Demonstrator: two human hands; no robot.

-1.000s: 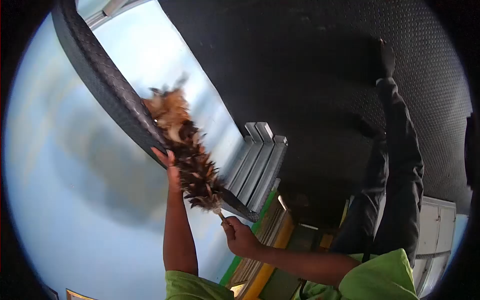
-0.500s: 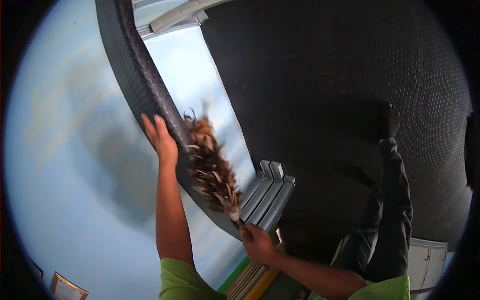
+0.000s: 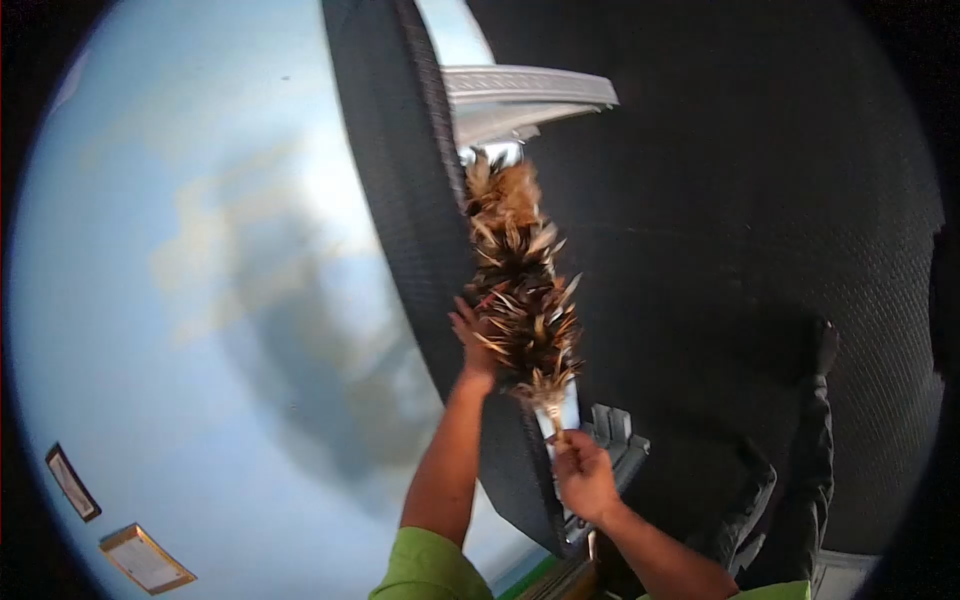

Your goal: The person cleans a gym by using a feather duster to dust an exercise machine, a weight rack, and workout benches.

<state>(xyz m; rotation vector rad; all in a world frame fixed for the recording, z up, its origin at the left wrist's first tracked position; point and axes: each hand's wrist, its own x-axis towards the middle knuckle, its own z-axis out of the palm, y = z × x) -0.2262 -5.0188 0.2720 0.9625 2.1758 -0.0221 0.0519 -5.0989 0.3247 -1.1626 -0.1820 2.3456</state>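
My right hand is closed around the thin handle of a feather duster, which has brown, black and tan feathers. The feathers lie along the edge of a long black textured ledge beside the wall. My left hand is at the ledge, right by the lower half of the feathers. Its visible fingers are spread, while the feathers cover part of the hand.
A pale blue wall fills the left side, with two framed papers, one being a gold frame. A silver metal bracket juts out above, and another grey metal piece sits near my right hand. Dark textured flooring spreads to the right.
The view has swung, so the ledge and wall sit further right. The duster has come across in front of my left hand, its feathers now partly covering it.
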